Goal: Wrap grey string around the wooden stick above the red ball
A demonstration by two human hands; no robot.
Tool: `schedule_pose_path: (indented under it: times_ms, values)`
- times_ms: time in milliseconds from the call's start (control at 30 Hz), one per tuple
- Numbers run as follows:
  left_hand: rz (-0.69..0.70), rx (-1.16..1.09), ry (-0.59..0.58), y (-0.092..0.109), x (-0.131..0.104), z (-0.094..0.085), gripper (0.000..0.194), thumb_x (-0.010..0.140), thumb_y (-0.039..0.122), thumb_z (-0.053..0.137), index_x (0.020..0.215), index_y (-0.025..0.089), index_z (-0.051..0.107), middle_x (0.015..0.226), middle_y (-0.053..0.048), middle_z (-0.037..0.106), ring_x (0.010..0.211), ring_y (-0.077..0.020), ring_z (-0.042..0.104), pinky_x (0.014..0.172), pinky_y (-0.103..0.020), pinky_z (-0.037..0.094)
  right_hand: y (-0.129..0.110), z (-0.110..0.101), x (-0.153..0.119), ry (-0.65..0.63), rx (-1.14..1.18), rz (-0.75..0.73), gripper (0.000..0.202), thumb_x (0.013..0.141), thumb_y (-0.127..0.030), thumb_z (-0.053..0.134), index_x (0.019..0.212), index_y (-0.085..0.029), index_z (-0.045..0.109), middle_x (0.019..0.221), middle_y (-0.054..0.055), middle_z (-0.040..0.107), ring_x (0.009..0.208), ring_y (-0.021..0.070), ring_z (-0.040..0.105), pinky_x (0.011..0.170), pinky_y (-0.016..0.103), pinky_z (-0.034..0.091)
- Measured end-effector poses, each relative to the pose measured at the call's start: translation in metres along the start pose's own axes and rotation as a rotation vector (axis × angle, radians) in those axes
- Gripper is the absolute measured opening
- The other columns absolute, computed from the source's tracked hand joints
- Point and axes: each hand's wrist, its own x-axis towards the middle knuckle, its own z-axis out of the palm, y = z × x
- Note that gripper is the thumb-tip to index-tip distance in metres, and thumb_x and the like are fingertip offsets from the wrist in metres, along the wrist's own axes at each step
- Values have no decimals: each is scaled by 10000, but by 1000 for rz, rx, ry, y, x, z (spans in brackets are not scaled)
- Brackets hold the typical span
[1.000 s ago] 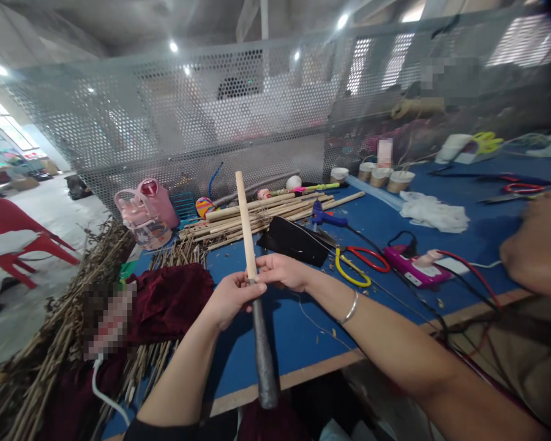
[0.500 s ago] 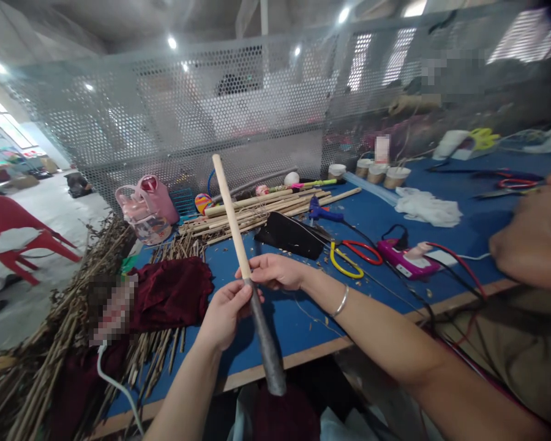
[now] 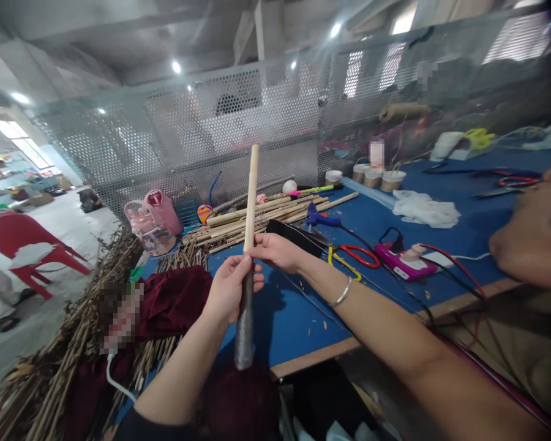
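A pale wooden stick [image 3: 251,202], its lower part covered in a dark grey wrap [image 3: 244,337], stands almost upright in front of me. My left hand [image 3: 229,285] is closed round the grey part just below the bare wood, thumb on the near side. My right hand [image 3: 275,250] is closed with its fingertips pinching the stick where wood and wrap meet. The wrapped end points down towards my lap, over dark red cloth. A dark maroon cloth [image 3: 177,300] lies left of my left hand, on a bundle of dry stalks [image 3: 89,312].
Behind the stick lie several loose wooden sticks [image 3: 229,228] and a blue glue gun [image 3: 321,217]. To the right are red-handled scissors [image 3: 360,256], a purple power strip [image 3: 401,262] with cables, and white gloves [image 3: 425,208]. Another person's arm [image 3: 530,239] rests at the right.
The stick has swung from leaning left to nearly upright, its wrapped end moving left and up. Both hands have risen slightly and still hold it. The camera view has shifted a little.
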Motion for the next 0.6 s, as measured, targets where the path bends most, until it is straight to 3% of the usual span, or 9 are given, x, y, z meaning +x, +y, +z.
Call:
schedule_pose_path:
  times_ms: [200, 333, 433, 500, 600]
  values:
    - [-75, -84, 1, -10, 18, 3, 213, 805, 328, 526, 859, 123, 521, 676, -34, 629, 516, -95, 594, 512, -222, 512, 21, -20, 10, -82, 104, 39, 358, 695, -420, 644, 853, -123, 523, 468, -83, 394, 335, 20, 231, 313, 173, 112]
    - [-153, -7, -128, -20, 28, -8, 286, 778, 396, 547, 868, 125, 534, 653, -37, 622, 534, -119, 597, 476, -211, 470, 36, -25, 7, 18, 66, 90, 323, 690, -411, 647, 770, -127, 514, 463, -81, 389, 335, 20, 224, 303, 170, 122]
    - [-44, 141, -113, -23, 35, -21, 322, 660, 350, 691, 821, 130, 520, 524, 50, 526, 402, -51, 471, 380, -147, 339, 41, -24, 6, 81, 27, 146, 313, 692, -414, 642, 734, -135, 506, 428, -95, 337, 326, 23, 212, 295, 165, 143]
    - [24, 218, -63, -23, 37, -26, 442, 594, 295, 749, 930, 131, 512, 482, 84, 491, 372, -37, 427, 373, -138, 300, 44, -21, 7, 82, 12, 176, 308, 702, -416, 631, 740, -134, 514, 420, -97, 323, 324, 25, 209, 292, 165, 137]
    - [38, 240, -23, -22, 33, -31, 717, 605, 277, 745, 1209, 137, 386, 532, 40, 584, 437, -89, 532, 416, -159, 361, 48, -16, 9, 57, 30, 171, 302, 719, -413, 615, 771, -131, 520, 442, -87, 363, 331, 23, 221, 297, 163, 136]
